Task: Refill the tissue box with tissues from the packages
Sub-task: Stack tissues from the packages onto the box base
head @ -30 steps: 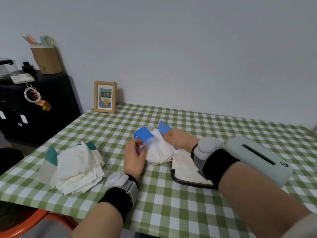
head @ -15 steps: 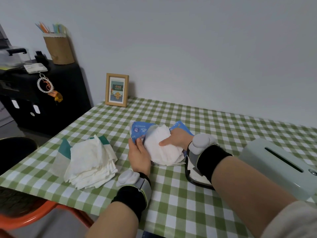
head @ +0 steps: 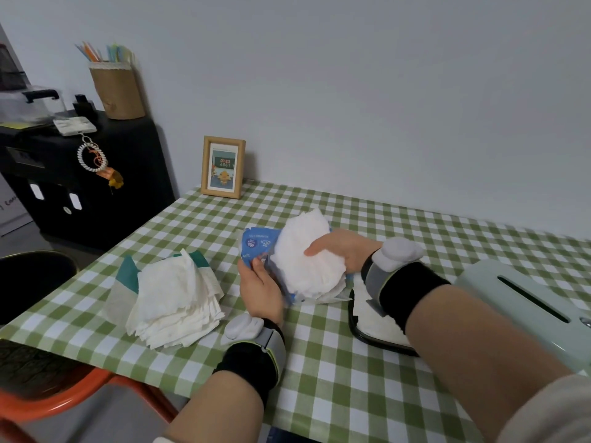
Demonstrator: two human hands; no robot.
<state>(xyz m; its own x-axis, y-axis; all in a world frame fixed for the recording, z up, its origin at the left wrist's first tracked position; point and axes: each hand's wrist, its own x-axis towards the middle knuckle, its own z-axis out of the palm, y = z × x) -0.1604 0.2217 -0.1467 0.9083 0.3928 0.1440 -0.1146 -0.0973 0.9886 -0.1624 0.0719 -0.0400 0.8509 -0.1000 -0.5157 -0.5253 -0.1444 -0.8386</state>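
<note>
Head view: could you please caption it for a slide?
Right hand grips tissues at the blue package held by the left hand.

1. Picture frame [head: 223, 167], standing at the table's far edge: the print inside has a dark panel with two rows of orange digits. The upper row starts "01" and the lower starts "4"; the remaining digits are too small to read.
2. Blue package [head: 256, 246]: a round white emblem and lines of white print, none legible.
3. White card [head: 75, 125] on the black cabinet: faint printed lines, unreadable.
4. White surface [head: 8, 203] at the left edge: dark handwriting, cut off and unreadable.
</note>
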